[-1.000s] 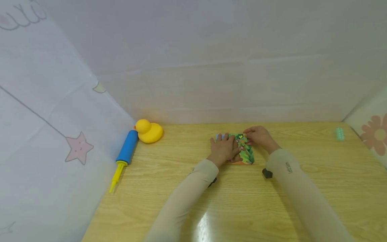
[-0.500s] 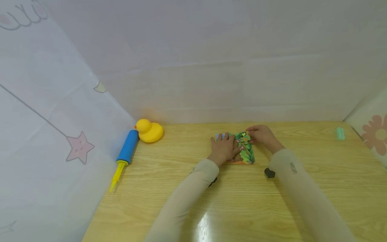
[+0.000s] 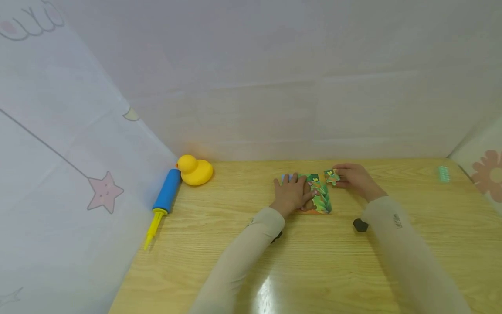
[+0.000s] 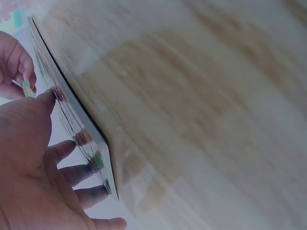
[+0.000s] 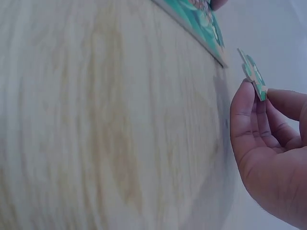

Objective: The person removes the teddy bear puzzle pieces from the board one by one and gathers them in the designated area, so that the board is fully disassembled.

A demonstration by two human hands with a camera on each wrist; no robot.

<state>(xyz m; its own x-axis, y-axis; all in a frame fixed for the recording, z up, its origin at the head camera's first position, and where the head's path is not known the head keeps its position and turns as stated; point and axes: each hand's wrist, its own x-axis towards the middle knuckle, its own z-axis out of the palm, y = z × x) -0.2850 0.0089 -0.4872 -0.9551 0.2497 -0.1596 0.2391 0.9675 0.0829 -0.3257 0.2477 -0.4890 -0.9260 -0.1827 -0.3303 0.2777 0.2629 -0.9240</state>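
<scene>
A colourful jigsaw puzzle (image 3: 322, 201) in a flat tray lies on the wooden table. My left hand (image 3: 291, 194) rests spread over its left part, hiding much of the picture; the left wrist view shows straight fingertips (image 4: 98, 191) touching the puzzle's surface. My right hand (image 3: 357, 179), just to the right of the puzzle, pinches a puzzle piece (image 3: 331, 176) by its edge between thumb and fingers. In the right wrist view that puzzle piece (image 5: 254, 75) stands tilted above the table, apart from the puzzle's corner (image 5: 213, 45).
At the table's back left sits a yellow rubber duck (image 3: 195, 170), beside a blue and yellow hand pump (image 3: 166, 192). A small mint-green item (image 3: 444, 174) lies at the far right. Pale fabric walls (image 3: 251, 113) rise behind and at both sides.
My right hand has lifted the puzzle piece from the puzzle's upper right corner and carried it to the right. The left hand has stayed on the puzzle.
</scene>
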